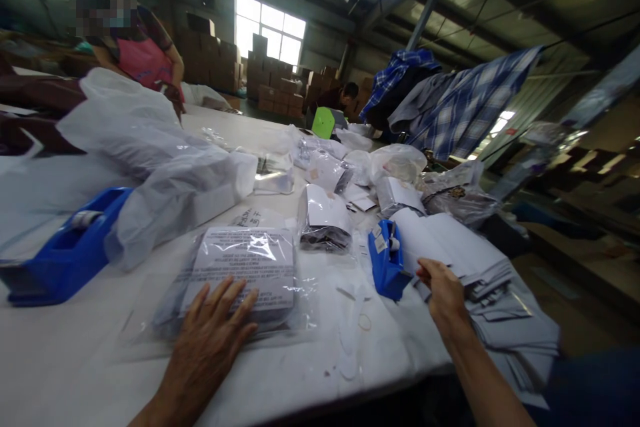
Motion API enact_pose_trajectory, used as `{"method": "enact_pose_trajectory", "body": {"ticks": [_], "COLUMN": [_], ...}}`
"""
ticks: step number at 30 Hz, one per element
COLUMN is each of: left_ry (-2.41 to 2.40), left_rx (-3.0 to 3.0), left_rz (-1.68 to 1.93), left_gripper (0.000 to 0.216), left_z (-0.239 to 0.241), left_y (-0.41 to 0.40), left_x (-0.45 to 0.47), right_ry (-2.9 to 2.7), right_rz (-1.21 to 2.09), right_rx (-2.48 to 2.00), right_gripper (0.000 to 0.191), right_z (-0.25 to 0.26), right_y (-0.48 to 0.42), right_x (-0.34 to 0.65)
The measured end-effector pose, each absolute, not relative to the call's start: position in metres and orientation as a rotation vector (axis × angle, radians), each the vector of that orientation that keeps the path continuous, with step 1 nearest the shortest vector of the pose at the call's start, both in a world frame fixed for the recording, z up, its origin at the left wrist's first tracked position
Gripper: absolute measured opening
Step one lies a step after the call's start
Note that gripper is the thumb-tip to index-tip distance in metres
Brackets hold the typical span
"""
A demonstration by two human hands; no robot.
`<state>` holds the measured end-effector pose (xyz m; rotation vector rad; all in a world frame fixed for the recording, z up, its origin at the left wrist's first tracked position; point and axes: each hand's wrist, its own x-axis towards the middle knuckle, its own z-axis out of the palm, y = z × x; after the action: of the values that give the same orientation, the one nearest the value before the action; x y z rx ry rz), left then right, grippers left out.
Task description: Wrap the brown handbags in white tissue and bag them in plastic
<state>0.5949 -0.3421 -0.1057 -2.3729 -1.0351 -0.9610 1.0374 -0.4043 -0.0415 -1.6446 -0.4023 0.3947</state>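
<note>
My left hand (215, 327) lies flat with fingers spread on a clear plastic bag (305, 317). Inside the bag a printed sheet (245, 260) covers something dark and folded. Just right of a small blue tape dispenser (387, 260), my right hand (443, 290) has its fingers curled in a pinch. Whatever they may hold is too small to make out. White sheets of paper (520, 340) lie fanned out under and beside the right forearm. Between the bag and the dispenser are a thin white strip (349, 333) and a rubber band (365, 322).
A larger blue tape dispenser (70, 247) stands at the left beside crumpled white plastic bags (165, 167). Several wrapped packets (325, 217) are spread along the white table (280, 387). A person in a pink apron (143, 60) stands at the far left; another bends over behind.
</note>
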Motion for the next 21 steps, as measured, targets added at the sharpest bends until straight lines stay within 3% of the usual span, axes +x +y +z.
{"method": "enact_pose_trajectory", "body": {"ticks": [8,13,18,21], "left_ry": [-1.297,-1.307,-1.327,-1.331], "left_rx": [-2.477,-2.511,-2.514,-2.516], "left_rz": [-1.001,-0.971,-0.952,-0.942], "left_gripper": [0.033,0.040,0.044,0.046], "left_z": [-0.104,-0.104,-0.103,-0.104], "left_y": [-0.357,-0.359,-0.360,-0.361], "left_x": [0.602,0.601,0.601,0.602], "right_ry": [-0.415,-1.266,-2.206,-2.581], "right_rz": [0.618,0.725,1.201,0.942], "right_rx": [-1.878,-1.987,-1.564,-1.486], "right_gripper": [0.030,0.033,0.013,0.010], "right_z": [-0.089,-0.023,0.052,0.053], "right_y": [-0.441,-0.422,-0.364,-0.321], "right_x": [1.020,0.971,0.853,0.804]}}
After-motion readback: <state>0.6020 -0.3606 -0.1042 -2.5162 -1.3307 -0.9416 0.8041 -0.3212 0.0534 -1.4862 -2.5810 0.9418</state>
